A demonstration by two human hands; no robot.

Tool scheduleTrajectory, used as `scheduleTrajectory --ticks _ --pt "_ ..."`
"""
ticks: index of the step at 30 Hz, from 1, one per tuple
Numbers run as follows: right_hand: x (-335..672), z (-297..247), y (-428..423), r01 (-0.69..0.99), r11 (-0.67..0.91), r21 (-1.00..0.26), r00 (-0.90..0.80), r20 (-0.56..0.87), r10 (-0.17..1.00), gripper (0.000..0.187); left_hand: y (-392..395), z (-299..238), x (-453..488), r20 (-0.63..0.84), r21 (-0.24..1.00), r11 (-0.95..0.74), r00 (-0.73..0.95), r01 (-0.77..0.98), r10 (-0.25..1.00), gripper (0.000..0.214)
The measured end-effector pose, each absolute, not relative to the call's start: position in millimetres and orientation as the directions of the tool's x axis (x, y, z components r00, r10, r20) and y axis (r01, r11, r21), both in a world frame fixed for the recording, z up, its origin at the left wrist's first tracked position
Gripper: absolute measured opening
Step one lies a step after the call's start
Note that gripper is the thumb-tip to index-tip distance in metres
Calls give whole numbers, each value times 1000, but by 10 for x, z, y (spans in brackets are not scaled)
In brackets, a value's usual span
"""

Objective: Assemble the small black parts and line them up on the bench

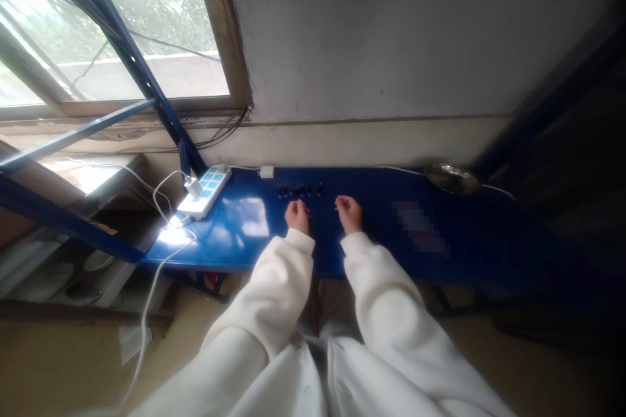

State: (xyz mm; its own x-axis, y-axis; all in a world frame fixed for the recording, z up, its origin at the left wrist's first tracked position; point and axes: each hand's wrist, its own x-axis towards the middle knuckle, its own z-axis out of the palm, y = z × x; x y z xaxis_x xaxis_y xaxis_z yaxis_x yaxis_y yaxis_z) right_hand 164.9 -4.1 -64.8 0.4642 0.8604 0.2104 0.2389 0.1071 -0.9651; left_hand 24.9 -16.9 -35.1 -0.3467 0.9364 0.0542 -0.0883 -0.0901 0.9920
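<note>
Both my arms, in white sleeves, reach out over a glossy blue table (pixel 381 234). My left hand (pixel 297 215) rests on the tabletop with its fingers curled in. My right hand (pixel 349 213) lies a short way to its right, fingers also curled. What either hand holds, if anything, is too small to make out. Just beyond the hands, several small dark parts (pixel 300 191) stand in a row on the table near its far edge.
A white power strip (pixel 205 190) with a plugged-in charger and white cable lies at the table's left end. A metal dish (pixel 452 177) sits at the far right by the wall. Blue shelf bars (pixel 122 45) cross the window on the left.
</note>
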Motion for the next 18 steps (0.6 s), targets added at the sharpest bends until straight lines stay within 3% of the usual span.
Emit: scheduleTrajectory --ticks 4,18 --pt "1689 -603 -131 138 91 -986 468 146 871 29 -158 -369 248 46 992 -85 -355 -94 934 22" --pt "1658 -575 -157 181 106 -978 431 175 885 32 -140 -395 232 47 994 -80 -357 -78 933 21"
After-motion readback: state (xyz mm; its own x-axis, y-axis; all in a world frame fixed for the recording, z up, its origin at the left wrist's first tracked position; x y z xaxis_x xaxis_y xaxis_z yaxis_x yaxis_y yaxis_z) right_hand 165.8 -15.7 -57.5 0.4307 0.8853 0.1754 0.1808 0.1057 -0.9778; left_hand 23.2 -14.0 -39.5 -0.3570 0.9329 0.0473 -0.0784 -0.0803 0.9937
